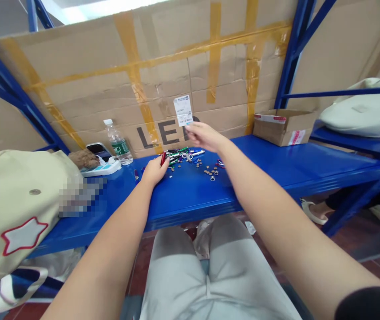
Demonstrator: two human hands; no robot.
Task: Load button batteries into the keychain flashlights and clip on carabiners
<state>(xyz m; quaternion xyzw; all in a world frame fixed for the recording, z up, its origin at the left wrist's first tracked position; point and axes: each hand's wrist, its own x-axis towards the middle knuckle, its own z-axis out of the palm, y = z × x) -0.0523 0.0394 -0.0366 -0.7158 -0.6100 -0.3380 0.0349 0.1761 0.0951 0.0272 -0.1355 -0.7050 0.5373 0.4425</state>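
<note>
My left hand (154, 171) rests on the blue shelf (276, 169), its fingers closed on a small red cylindrical piece (163, 158). Just right of it lies a pile of small coloured metal pieces (180, 156), red, green, blue and silver. My right hand (203, 135) hovers above that pile with fingers pinched together near a white label (183, 110) stuck on the cardboard wall; what it holds, if anything, I cannot make out. Several small round brass-coloured bits (211, 171) are scattered on the shelf to the right of the pile.
A water bottle (118, 142), a white device (105, 165) and a brown lump (84, 158) stand at the back left. A beige bag with a star (17, 213) fills the left. A small cardboard box (283, 126) sits at the back right, a white bag (366, 109) beyond it.
</note>
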